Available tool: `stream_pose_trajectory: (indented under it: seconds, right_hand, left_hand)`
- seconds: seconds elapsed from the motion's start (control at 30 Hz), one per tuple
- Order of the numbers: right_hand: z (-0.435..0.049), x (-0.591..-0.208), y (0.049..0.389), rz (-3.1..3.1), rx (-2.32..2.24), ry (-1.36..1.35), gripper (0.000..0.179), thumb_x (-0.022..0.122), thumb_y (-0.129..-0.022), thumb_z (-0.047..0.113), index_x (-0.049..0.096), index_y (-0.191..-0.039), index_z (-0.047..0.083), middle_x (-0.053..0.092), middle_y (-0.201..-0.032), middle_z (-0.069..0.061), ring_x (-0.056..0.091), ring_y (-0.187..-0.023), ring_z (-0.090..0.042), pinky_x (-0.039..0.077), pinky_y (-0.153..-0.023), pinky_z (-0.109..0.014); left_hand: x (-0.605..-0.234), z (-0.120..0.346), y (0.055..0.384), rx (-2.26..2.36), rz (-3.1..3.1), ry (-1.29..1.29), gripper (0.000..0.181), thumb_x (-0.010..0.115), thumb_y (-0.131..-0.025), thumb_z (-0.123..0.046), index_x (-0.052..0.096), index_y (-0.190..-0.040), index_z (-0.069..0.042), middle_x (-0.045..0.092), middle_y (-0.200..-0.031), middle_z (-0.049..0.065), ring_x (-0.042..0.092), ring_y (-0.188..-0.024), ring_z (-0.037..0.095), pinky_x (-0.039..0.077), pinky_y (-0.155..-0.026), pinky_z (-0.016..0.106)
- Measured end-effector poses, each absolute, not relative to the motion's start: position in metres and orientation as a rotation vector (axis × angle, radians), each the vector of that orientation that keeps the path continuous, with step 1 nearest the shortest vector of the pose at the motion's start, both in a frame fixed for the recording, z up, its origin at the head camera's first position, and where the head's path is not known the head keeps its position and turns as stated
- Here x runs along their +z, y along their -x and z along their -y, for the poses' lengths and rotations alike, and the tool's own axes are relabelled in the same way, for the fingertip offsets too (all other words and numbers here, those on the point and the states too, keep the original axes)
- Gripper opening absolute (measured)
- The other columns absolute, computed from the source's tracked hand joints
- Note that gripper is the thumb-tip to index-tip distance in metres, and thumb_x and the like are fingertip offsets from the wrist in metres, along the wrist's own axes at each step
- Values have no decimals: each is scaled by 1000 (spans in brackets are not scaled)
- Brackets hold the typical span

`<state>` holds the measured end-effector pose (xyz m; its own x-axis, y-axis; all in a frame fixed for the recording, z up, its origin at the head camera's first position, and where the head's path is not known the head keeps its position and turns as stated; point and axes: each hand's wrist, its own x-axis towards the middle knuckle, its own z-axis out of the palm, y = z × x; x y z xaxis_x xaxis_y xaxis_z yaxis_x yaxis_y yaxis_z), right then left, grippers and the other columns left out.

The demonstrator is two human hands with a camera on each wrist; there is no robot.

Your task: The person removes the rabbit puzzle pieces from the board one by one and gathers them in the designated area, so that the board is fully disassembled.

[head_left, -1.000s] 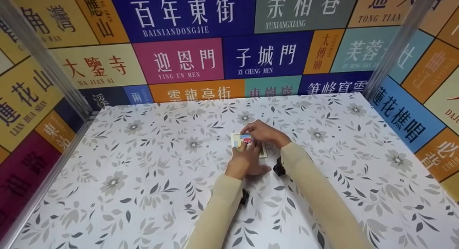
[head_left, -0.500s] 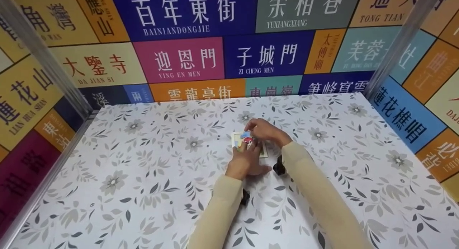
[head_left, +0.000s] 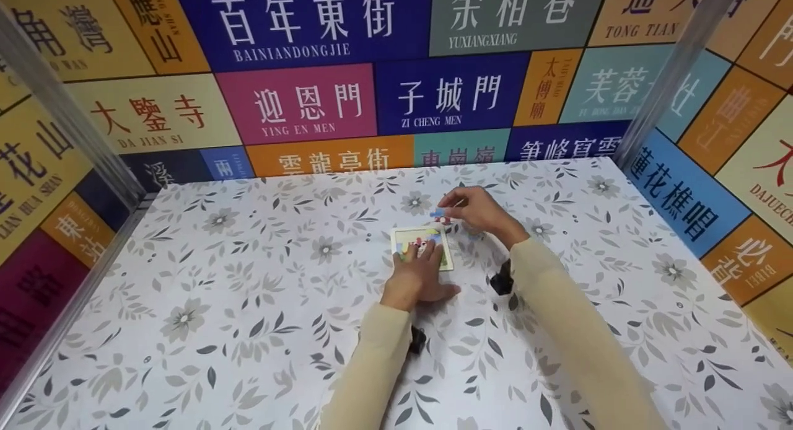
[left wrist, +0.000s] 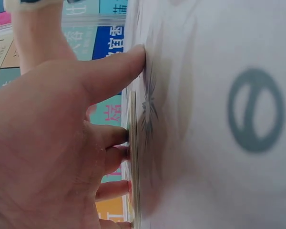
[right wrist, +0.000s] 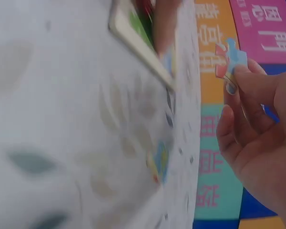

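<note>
A small jigsaw puzzle board [head_left: 401,234] with a pale frame and a colourful picture lies flat on the table. My left hand [head_left: 414,275] rests on it from the front, fingers [left wrist: 115,190] pressing on its face and the thumb spread to the side, touching the tabletop. Behind and right of the board, my right hand [head_left: 480,208] pinches a blue and red jigsaw piece [right wrist: 236,58] between thumb and fingers, raised off the table. The left hand covers much of the board's picture.
A white tablecloth [head_left: 260,318] with grey leaves and flowers covers the table. In the right wrist view, a blurred blue and yellow shape [right wrist: 160,161] lies on it. Colourful sign panels [head_left: 297,101] line the back and sides, with clear corner posts [head_left: 657,77].
My right hand has moved from the board's top edge, back and to the right, lifting the jigsaw piece away. My left hand stays on the board. The head view has shifted slightly.
</note>
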<state>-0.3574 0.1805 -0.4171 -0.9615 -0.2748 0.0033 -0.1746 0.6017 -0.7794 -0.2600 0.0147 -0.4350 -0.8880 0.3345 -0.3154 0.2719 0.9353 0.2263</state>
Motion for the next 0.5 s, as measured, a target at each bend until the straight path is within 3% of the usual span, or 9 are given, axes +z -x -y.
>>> stream_pose_trajectory:
  seconds: [0.17, 0.5]
  right_hand:
    - [-217, -416, 359, -2732, -1308, 332, 21, 63, -99, 14, 71, -118, 7, 66, -121, -17, 65, -106, -32, 52, -90, -44]
    - [-267, -423, 351, -2756, -1112, 202, 22, 67, -96, 15, 73, -115, 3, 70, -118, -19, 58, -90, -17, 46, -76, -28]
  left_hand:
    - [-435, -14, 260, 285, -2740, -428, 89, 58, -93, -60, 20, -162, -18, 16, -170, 3, 11, -158, 31, 16, -125, 59]
    - [-435, -9, 263, 304, -2700, -469, 89, 60, -93, -57, 19, -162, -19, 14, -170, 2, 10, -158, 33, 14, -125, 60]
